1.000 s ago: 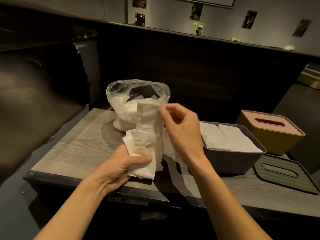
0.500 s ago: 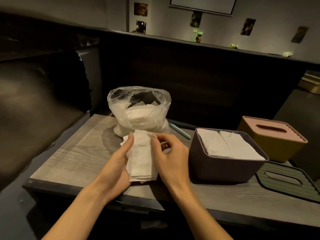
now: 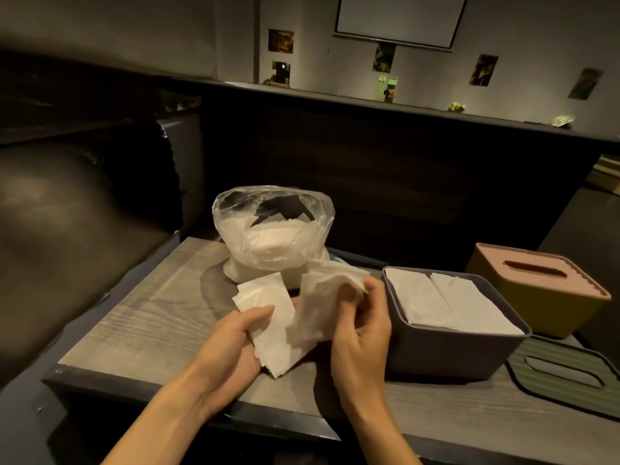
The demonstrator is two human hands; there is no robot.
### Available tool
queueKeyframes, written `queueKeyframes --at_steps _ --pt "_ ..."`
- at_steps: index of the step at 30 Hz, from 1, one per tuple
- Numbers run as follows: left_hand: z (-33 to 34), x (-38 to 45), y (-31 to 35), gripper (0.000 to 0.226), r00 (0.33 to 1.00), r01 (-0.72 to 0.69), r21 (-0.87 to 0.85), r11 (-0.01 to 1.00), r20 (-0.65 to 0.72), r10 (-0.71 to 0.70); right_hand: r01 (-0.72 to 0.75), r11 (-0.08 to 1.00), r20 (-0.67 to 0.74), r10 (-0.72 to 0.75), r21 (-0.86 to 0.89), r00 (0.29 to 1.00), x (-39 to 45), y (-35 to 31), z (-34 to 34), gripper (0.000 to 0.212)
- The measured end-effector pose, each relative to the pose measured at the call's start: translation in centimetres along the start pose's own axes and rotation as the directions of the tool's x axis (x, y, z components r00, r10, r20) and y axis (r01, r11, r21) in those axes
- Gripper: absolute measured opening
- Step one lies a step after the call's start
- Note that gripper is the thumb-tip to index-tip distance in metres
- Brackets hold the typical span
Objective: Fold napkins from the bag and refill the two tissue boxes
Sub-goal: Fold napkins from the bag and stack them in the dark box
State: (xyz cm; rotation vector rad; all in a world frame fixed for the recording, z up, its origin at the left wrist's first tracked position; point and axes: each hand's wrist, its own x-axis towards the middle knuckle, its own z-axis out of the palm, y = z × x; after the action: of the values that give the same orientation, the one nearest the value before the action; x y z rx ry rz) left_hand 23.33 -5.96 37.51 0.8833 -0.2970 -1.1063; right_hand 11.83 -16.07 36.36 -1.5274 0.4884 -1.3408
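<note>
Both hands work above the wooden surface [image 3: 141,317]: left hand [image 3: 231,344] grips a folded napkin stack [image 3: 268,317] w/ thumb on top, right hand [image 3: 362,327] pinches a looser napkin [image 3: 322,297] just beside it. Clear bag [image 3: 273,236] of napkins sits right behind; grey tissue box [image 3: 449,350], lid off & holding napkins, is just right of the hands, w/ closed yellow tissue box [image 3: 536,297] beyond and green lid [image 3: 570,374] flat at far right.

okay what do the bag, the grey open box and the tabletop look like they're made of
Bag: thin clear plastic film, going by its crinkles, glossy highlights and the napkins visible through it.
Grey open box: probably moulded plastic, matte, with smooth walls and rounded corners.
Tabletop: grey wood grain pattern, matte; whether solid wood or laminate cannot be told.
</note>
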Motion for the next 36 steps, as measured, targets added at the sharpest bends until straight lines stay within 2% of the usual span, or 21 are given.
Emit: queueKeyframes --at_steps 3,8,10,13,16,19,21,23,27,29,31,33,36 --pt "0.2 0.2 -0.2 0.031 0.997 -0.030 0.062 0.998 -0.072 0.035 0.038 0.999 -0.038 -0.038 0.008 0.999 -0.1 -0.1 -0.1 0.011" --pt "0.0 0.2 -0.6 0.033 0.993 -0.052 0.151 0.987 -0.095 0.067 -0.036 0.996 0.208 0.052 -0.080 0.977 -0.1 0.1 0.0 0.014" --pt "0.3 0.0 -0.7 0.035 0.996 -0.061 0.221 0.973 -0.055 0.075 -0.015 0.990 0.221 0.046 -0.139 0.974 -0.1 0.4 0.0 0.016" --pt "0.1 0.1 -0.7 0.037 0.994 -0.074 0.173 0.982 -0.063 0.086 -0.006 0.974 0.163 0.044 -0.227 0.986 -0.1 0.9 -0.2 0.020" --pt "0.0 0.2 -0.6 0.035 0.995 -0.064 0.096 0.993 -0.069 0.071 -0.049 0.979 0.137 0.077 -0.197 0.988 0.0 1.0 -0.3 0.017" --pt "0.2 0.3 -0.4 0.038 0.996 -0.050 0.070 0.996 -0.075 0.055 -0.048 0.989 0.148 0.069 -0.138 0.987 -0.2 0.5 -0.1 0.026" --pt "0.5 0.2 -0.1 0.049 0.998 -0.035 0.046 0.998 -0.047 0.038 -0.035 0.992 0.187 0.058 -0.124 0.981 -0.3 0.1 0.2 0.035" --pt "0.8 -0.1 0.1 0.064 0.999 -0.013 0.030 0.999 0.041 0.011 -0.012 0.985 0.242 0.054 -0.171 0.969 -0.2 0.0 0.6 0.039" --pt "0.8 -0.3 -0.2 0.041 0.998 -0.051 0.185 0.981 0.048 0.043 0.052 0.949 0.305 0.048 -0.312 0.951 -0.2 0.2 0.8 0.039" --pt "0.5 -0.1 -0.1 0.041 0.999 -0.051 0.161 0.986 0.011 0.050 0.039 0.921 0.305 0.088 -0.389 0.948 -0.4 0.4 0.3 0.046" --pt "0.5 -0.2 0.2 0.043 0.999 -0.044 0.116 0.992 -0.005 0.045 -0.079 0.890 0.329 0.247 -0.450 0.912 -0.3 0.3 -0.5 0.055" --pt "0.6 -0.4 0.2 0.043 0.996 -0.075 0.086 0.993 -0.035 0.079 -0.200 0.883 0.374 0.373 -0.426 0.849 0.0 0.3 -1.3 0.042" --pt "1.3 -0.7 0.1 0.030 0.992 -0.121 0.099 0.988 -0.032 0.125 -0.249 0.930 0.392 0.343 -0.271 0.854 0.2 -0.1 -2.2 0.019"
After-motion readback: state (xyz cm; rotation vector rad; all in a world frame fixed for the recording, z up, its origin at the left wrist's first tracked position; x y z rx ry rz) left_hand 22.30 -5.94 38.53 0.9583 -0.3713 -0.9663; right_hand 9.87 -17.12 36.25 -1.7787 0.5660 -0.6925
